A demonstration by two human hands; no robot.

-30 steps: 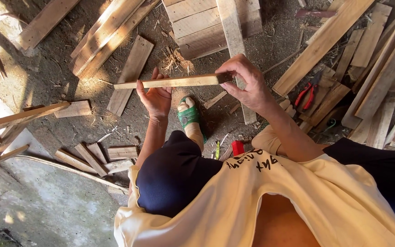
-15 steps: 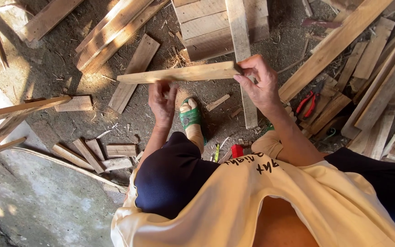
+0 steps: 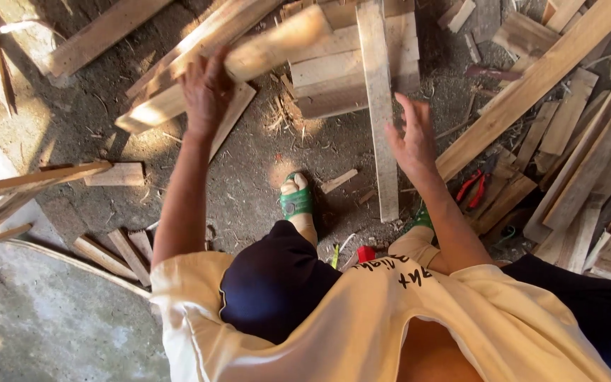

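My left hand [image 3: 206, 88] is raised at the upper left and grips a pale wooden slat [image 3: 277, 44]. The slat is motion-blurred and slants from lower left to upper right, above the dirt ground and over other boards. My right hand [image 3: 411, 141] hangs in the air to the right of centre with fingers spread, holding nothing. It is beside a long narrow plank [image 3: 380, 134] that lies on the ground. My foot in a green sandal [image 3: 296, 199] rests on the dirt between the two arms.
A stack of flat boards [image 3: 334, 78] lies at top centre. Long planks [image 3: 532, 85] and offcuts pile up at the right, with red-handled pliers [image 3: 474, 185] among them. Short wood pieces [image 3: 111, 255] lie at the lower left beside a concrete slab [image 3: 51, 325].
The slat, held level by both hands before, has swung up and to the left in my left hand. My right hand has let go of it and opened.
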